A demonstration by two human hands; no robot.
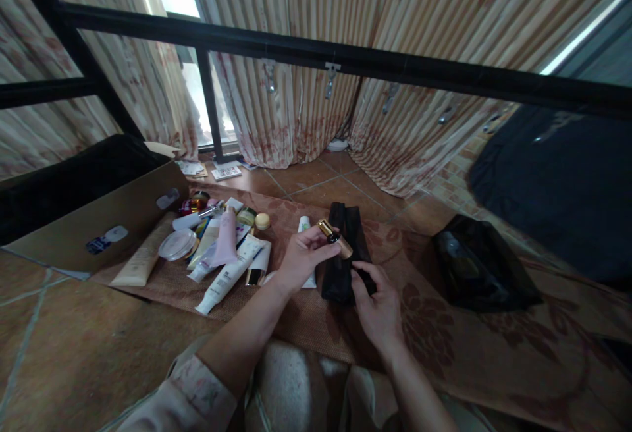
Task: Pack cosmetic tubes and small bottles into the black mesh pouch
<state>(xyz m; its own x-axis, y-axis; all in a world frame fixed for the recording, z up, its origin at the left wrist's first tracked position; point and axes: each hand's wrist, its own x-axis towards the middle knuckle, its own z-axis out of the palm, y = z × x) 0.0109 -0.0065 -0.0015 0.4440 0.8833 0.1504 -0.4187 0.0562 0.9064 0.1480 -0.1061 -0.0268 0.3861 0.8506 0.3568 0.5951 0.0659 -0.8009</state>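
Background: striped curtains (257,109) with reddish floral patches hang behind a black frame (296,43); tan tiled floor (89,333) shows around the cloth.
Surface: a brown cloth (405,261) with a darker leaf pattern is spread out beneath the items.
Left hand: this hand (303,261) is closed around a small gold-capped tube (344,248), pinched between thumb and fingers, tilted, above the middle of the cloth.
Right hand: this hand (379,303) has its fingers bent and slightly parted at the near right side of the black pouch; the dim view does not let me tell whether it grips the fabric.
Black pouch: the black pouch (337,282) lies on the cloth directly below the small tube.
Beside the pouch: a white tube with a green mark (304,223), partly hidden by the left hand.
Pile on the left: a pink tube (227,238), a long white tube (230,278), a yellow-lidded jar (263,221) and a round clear-lidded jar (176,245).
Far left: a large beige tube (145,254) just beside a cardboard box (138,222).
Far right: a shiny black bag (481,274), well apart from both hands.
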